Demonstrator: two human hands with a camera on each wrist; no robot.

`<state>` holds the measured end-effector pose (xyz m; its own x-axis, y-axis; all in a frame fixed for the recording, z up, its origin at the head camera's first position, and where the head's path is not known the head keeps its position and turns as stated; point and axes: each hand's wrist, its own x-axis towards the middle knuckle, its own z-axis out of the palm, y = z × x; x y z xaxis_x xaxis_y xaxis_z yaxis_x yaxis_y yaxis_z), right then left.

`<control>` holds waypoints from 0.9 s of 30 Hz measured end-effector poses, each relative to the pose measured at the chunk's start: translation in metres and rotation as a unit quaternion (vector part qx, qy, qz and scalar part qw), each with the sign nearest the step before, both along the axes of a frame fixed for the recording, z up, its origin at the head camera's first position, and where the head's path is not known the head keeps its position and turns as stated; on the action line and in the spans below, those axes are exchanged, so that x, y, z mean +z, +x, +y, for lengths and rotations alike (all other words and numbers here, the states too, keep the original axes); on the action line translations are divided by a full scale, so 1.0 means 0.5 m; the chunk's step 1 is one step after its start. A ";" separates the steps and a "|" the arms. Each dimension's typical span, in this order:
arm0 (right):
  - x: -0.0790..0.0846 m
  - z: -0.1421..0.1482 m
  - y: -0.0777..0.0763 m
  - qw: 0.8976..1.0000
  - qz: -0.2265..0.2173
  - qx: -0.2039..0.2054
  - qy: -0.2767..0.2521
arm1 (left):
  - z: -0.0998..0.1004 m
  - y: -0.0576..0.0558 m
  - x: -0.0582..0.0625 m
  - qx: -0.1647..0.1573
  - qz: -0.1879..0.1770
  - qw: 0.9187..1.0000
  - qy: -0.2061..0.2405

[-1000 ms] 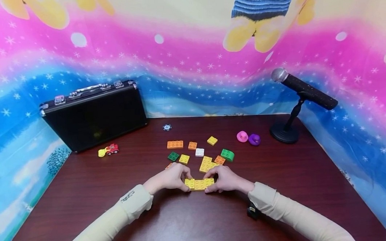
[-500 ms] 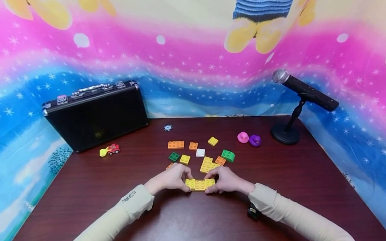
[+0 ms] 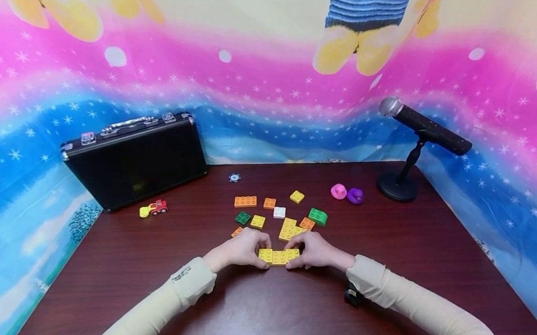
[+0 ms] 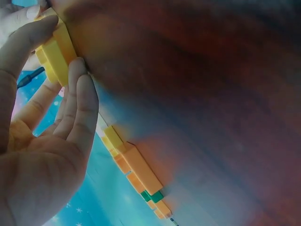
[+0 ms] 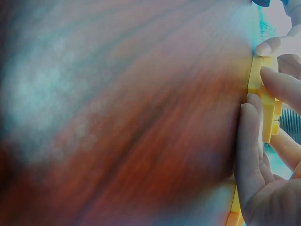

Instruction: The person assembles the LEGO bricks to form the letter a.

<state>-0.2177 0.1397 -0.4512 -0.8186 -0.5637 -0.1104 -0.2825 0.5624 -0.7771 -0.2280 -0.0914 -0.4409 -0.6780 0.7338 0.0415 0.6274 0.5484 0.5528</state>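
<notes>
In the head view, a row of yellow toy building bricks (image 3: 279, 258) lies on the table near its middle, studs up, with smaller bricks joined on a longer one. My left hand (image 3: 243, 248) holds the row's left end between thumb and fingers. From the other side my right hand (image 3: 316, 250) pinches the right end, thumb at the front. The left wrist view has the thumb on the yellow brick (image 4: 57, 63) and fingertips along its edge. Seen from the right wrist, the yellow brick (image 5: 267, 110) sits between thumb and fingers. Just behind lie joined yellow bricks (image 3: 288, 228), partly covered by the right hand.
Loose bricks are scattered behind the hands: orange (image 3: 245, 201), white (image 3: 279, 212), dark green (image 3: 242, 218) and a green curved one (image 3: 317, 216). A black case (image 3: 136, 164), toy truck (image 3: 158, 207), poker chip (image 3: 234, 178), rubber ducks (image 3: 338, 191) and a microphone (image 3: 430, 128) stand farther out.
My left hand has shifted slightly right, its thumb sliding a little along the front of the row. The right hand and the bricks stay put; the head view has drifted slightly.
</notes>
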 end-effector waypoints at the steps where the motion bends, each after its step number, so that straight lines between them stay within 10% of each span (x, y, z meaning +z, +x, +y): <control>1: 0.001 0.000 0.000 1.000 0.002 0.000 0.000 | 0.001 0.000 0.000 -0.002 0.006 1.000 -0.002; 10: 0.023 0.023 -0.018 1.000 -0.019 0.005 -0.020 | 0.006 0.004 0.002 -0.004 0.033 0.999 -0.011; 16: 0.047 0.068 -0.056 0.993 -0.065 -0.063 -0.082 | 0.005 0.004 -0.002 -0.004 0.044 0.999 -0.019; 27: 0.004 0.062 -0.072 0.985 -0.108 -0.117 -0.065 | 0.007 0.002 -0.003 -0.006 0.048 0.999 -0.022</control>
